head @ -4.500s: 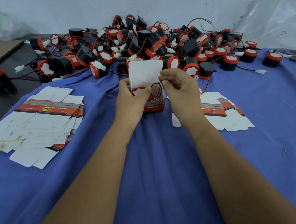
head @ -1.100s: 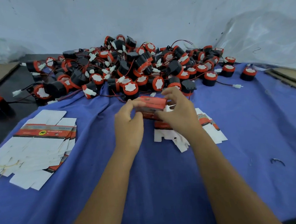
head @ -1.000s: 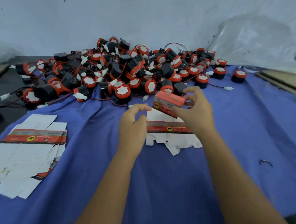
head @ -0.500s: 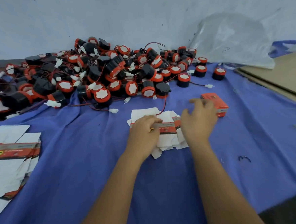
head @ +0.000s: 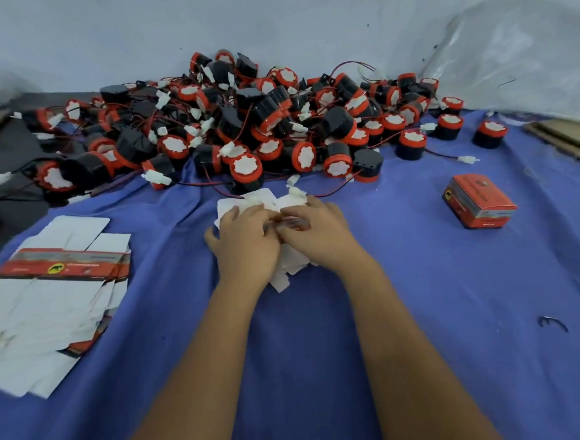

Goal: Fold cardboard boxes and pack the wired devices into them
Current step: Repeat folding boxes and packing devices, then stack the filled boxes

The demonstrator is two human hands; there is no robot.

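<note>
Both hands lie together at the middle of the view, on a small stack of flat box blanks (head: 282,203). The left hand (head: 245,243) rests palm-down on the stack, thumb spread out toward nine o'clock. The right hand (head: 317,231) sits just beside it, touching it, its fingers bent down onto the cardboard where a strip of red print shows between the two hands. Whether either hand pinches a blank or only presses on it cannot be told, since the fingertips are blurred and hidden.

At three o'clock from the hands, well apart, a closed red box (head: 478,205) stands on the blue cloth (head: 425,313). At nine o'clock a larger pile of flat blanks (head: 54,298) fans out, white with a red printed band, reaching the left edge of the view. At twelve o'clock a big heap of wired devices (head: 241,127), black bodies with red rims, white faces and red-and-black leads ending in white plugs, lies against the pale wall (head: 268,22); its nearest units touch the far edge of the small stack.

At two o'clock clear plastic sheeting (head: 517,59) slumps against the wall, with brown cardboard sheets (head: 564,138) beneath it. At ten o'clock the cloth ends and a dark tabletop (head: 6,160) shows. At four o'clock a small curved dark bit (head: 551,323) lies on the cloth.
</note>
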